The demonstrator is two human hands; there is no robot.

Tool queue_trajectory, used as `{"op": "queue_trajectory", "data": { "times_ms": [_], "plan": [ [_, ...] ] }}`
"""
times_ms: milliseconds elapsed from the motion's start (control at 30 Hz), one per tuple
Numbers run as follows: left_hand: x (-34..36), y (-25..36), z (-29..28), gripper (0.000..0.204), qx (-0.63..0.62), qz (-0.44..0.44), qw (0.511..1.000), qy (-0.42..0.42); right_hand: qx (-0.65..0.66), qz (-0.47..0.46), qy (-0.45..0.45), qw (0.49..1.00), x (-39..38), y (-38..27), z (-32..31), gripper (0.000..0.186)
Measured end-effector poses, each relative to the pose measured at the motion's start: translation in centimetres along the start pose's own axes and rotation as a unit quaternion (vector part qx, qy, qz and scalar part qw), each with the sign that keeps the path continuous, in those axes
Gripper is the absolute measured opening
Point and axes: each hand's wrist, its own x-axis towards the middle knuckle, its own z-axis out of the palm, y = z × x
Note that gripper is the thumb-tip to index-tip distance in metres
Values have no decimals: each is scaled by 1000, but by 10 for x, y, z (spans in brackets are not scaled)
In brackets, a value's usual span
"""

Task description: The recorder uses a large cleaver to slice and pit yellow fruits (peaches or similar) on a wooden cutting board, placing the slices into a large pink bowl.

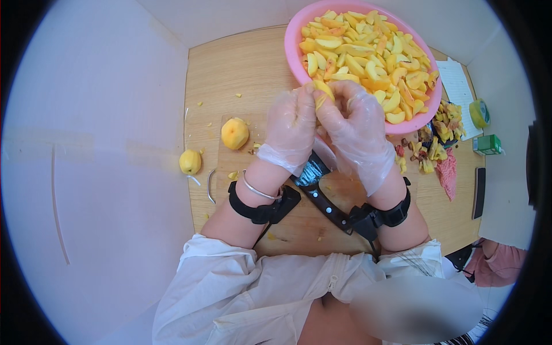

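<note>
My left hand (pixel 292 118) and my right hand (pixel 353 118), both in clear plastic gloves, meet at the near rim of a pink basin (pixel 295 52). Their bent fingertips pinch a yellow peach slice (pixel 324 89) between them. Heaped in the basin are many peach slices (pixel 368 54). Below my hands, a kitchen knife (pixel 325 201) with a black riveted handle lies on a wooden cutting board (pixel 293 241); its blade is partly covered by my hands. To the left sit a peeled peach (pixel 234 134) on the board and a yellow fruit (pixel 190 162) beside it.
Peach scraps and pits (pixel 434 141) are piled right of the board, by a pink mesh (pixel 447 175). Farther right are a paper sheet (pixel 457 86), a tape roll (pixel 479 113), a green box (pixel 487 145) and a dark bar (pixel 479 192). White walls enclose the table.
</note>
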Motion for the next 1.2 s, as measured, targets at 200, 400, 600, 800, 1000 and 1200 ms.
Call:
{"op": "queue_trajectory", "data": {
  "times_ms": [200,400,600,800,1000,1200],
  "plan": [
    [-6,13,6,31,-75,-23,997,-1,50,73,-44,995,-1,-8,-3,31],
    [-7,8,5,33,-94,2,996,8,84,52,-40,994,-3,-2,3,28],
    [-10,17,10,33,-144,-13,989,-11,110,54,-27,992,-1,3,3,26],
    [-3,11,-2,41,-185,9,979,-82,273,156,-77,946,-1,-20,-6,28],
    [-3,17,6,34,-242,-66,967,37,277,177,-120,937,7,-16,-20,28],
    [1,20,-12,45,-273,-116,955,1,305,197,-111,925,9,-16,-23,25]
  ]
}}
